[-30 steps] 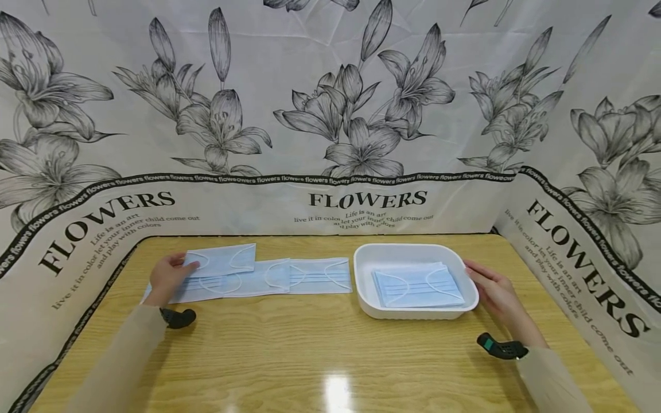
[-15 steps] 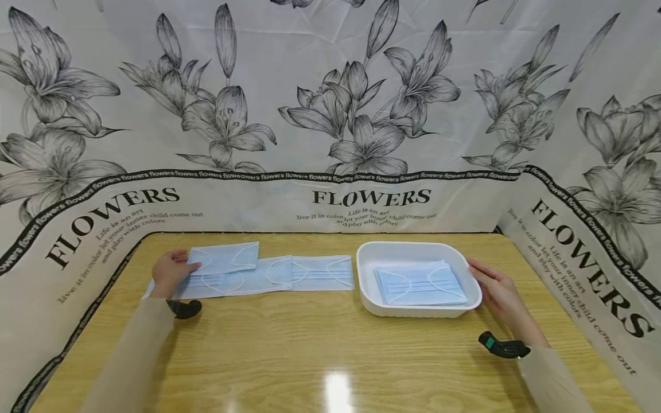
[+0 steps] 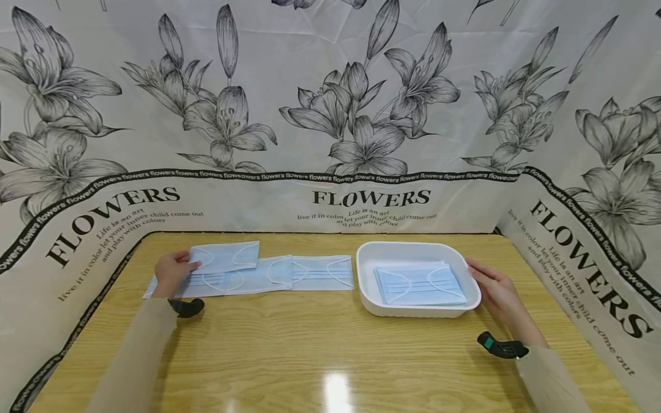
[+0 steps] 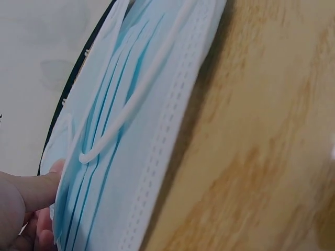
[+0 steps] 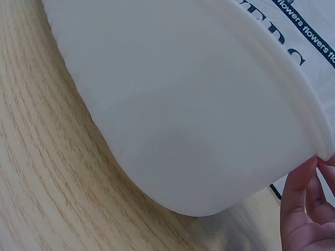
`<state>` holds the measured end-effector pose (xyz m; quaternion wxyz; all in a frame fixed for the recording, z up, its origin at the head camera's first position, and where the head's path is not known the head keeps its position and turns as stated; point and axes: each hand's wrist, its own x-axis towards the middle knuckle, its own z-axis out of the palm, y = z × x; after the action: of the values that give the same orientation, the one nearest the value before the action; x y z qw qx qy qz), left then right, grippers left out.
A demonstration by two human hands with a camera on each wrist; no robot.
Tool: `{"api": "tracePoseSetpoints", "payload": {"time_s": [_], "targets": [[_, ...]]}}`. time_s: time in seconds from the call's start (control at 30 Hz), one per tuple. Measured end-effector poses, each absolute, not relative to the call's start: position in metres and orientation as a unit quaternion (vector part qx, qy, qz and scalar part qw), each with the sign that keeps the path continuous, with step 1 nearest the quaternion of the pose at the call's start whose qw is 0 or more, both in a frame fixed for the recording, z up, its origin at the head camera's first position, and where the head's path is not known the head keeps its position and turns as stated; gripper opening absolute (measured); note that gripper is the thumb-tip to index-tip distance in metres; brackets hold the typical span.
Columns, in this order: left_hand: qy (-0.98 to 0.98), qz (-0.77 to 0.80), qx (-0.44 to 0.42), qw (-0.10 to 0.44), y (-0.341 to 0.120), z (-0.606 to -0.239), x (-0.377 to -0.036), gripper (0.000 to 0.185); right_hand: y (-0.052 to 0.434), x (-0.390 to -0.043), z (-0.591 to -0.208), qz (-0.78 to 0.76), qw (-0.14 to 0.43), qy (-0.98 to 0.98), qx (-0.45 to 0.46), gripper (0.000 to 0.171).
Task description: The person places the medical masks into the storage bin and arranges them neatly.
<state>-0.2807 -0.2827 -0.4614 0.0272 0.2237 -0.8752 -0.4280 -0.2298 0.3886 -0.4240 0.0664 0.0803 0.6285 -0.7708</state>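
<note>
Several light blue face masks lie overlapping in a row on the wooden table [image 3: 320, 350]. My left hand [image 3: 172, 273] pinches the left edge of the topmost mask [image 3: 225, 257]. In the left wrist view the thumb [image 4: 26, 193] lies on this mask [image 4: 131, 130] with fingers under it. To the right stands a white tray [image 3: 413, 248] that holds a small stack of masks [image 3: 419, 285]. My right hand [image 3: 493, 288] rests with straight fingers against the tray's right rim. The right wrist view shows its fingers [image 5: 303, 209] beside the tray wall [image 5: 183, 120].
Flower-printed cloth walls [image 3: 330, 115] close in the table at the back, left and right. Two more masks [image 3: 268, 274] [image 3: 322, 272] lie between the left hand and the tray. A black wrist camera mount [image 3: 500, 346] sits on each forearm.
</note>
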Motion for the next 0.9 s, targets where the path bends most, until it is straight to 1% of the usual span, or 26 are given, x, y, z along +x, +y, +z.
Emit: {"api": "tracePoseSetpoints", "payload": {"time_s": [0.07,0.27,0.5,0.77,0.9], "targets": [[-0.873,-0.433,0.224,0.030,-0.282,-0.462,-0.281,0.050,0.389,-0.229,-0.425,-0.773,0.065,0.627,0.078,0.025],[-0.862,-0.447,0.234,0.043,-0.279,-0.466,-0.282,0.044,0.390,-0.229,-0.425,-0.763,0.064,0.637,0.083,0.020],[-0.849,-0.459,0.258,0.047,-0.272,-0.463,-0.279,0.042,0.390,-0.231,-0.424,-0.760,0.062,0.640,0.091,0.019],[-0.864,-0.429,0.244,0.104,-0.265,-0.461,-0.276,0.035,0.390,-0.232,-0.425,-0.763,0.058,0.638,0.083,0.020],[-0.861,-0.437,0.232,0.121,-0.263,-0.460,-0.275,0.040,0.391,-0.230,-0.426,-0.765,0.060,0.636,0.081,0.022]]}}
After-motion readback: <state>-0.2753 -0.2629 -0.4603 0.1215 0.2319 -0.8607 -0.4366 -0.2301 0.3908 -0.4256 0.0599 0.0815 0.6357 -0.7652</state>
